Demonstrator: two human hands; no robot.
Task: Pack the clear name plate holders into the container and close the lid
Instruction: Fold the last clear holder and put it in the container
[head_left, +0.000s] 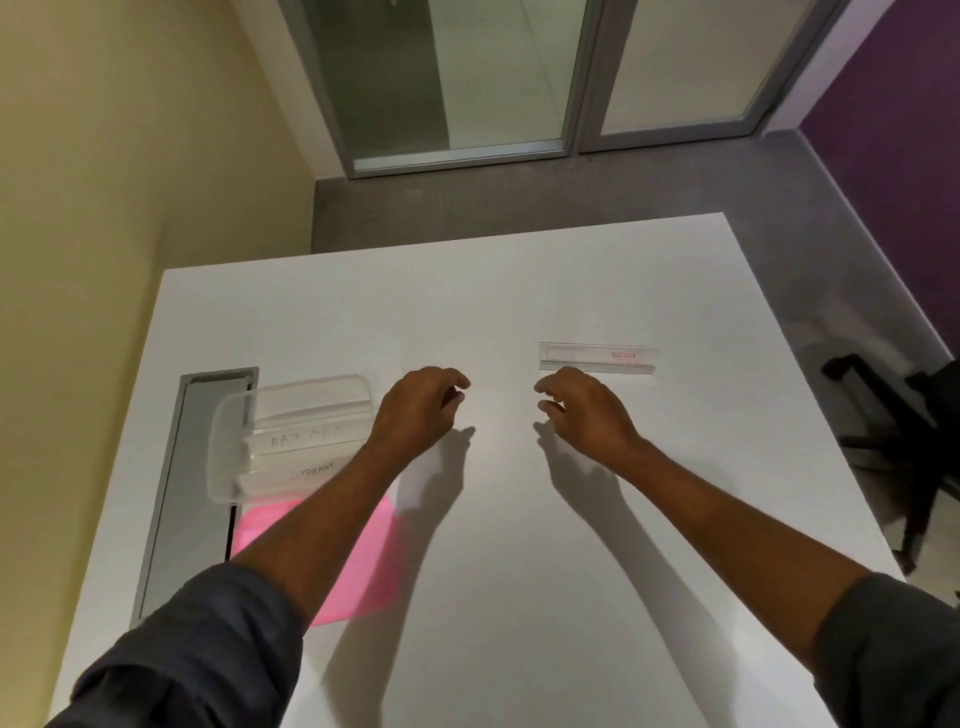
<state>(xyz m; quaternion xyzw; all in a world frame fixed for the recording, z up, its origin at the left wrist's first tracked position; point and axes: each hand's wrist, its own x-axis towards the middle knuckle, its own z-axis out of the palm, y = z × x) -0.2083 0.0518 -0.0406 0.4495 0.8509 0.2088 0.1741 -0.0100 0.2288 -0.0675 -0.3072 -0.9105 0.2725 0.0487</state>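
A clear plastic container (228, 441) sits at the left of the white table (519, 571), with clear name plate holders (306, 441) inside showing handwritten labels. One more clear name plate holder (597, 357) lies flat on the table further right. A pink lid (363, 561) lies in front of the container, partly hidden by my left forearm. My left hand (415, 410) hovers just right of the container, fingers curled and apart, holding nothing. My right hand (582, 410) hovers just in front of the lone holder, fingers apart, empty.
A grey metal cable hatch (197, 493) runs along the table's left side beside the container. A black chair (909, 441) stands off the table's right edge. Glass doors (498, 78) and grey floor lie beyond the far edge.
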